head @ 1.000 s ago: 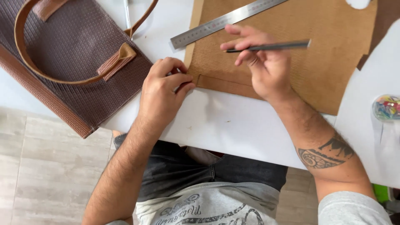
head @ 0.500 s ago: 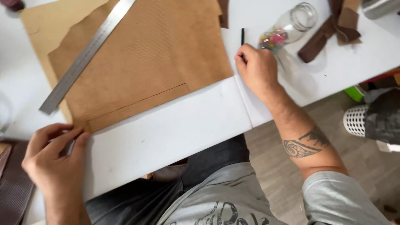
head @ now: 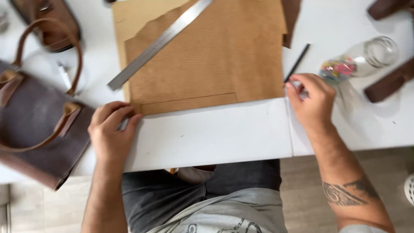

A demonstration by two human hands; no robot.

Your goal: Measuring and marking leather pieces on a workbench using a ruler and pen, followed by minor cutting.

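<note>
A tan ribbed sheet (head: pixel 215 60) lies flat on the white table (head: pixel 207 138) with a narrow strip marked off along its near edge. My left hand (head: pixel 111 131) rests at the sheet's near left corner, fingers closed around a small grey metal piece (head: pixel 123 125). My right hand (head: pixel 312 102) sits just off the sheet's right edge. Its fingertips pinch the near end of a thin black pencil-like tool (head: pixel 297 62), which slants away across the table. A long steel ruler (head: pixel 159 43) lies diagonally over the sheet's far left part.
A woven brown handbag (head: pixel 34 125) with tan handles lies at the left, overhanging the table edge. A glass jar (head: pixel 362 58) of coloured clips lies on its side by my right hand. Dark brown leather strips (head: pixel 388 82) are at the far right.
The view has swung back to the left, bringing the handbag into sight. My right hand has lowered the black tool onto the table beside the jar. The left hand stays at the sheet's corner.
</note>
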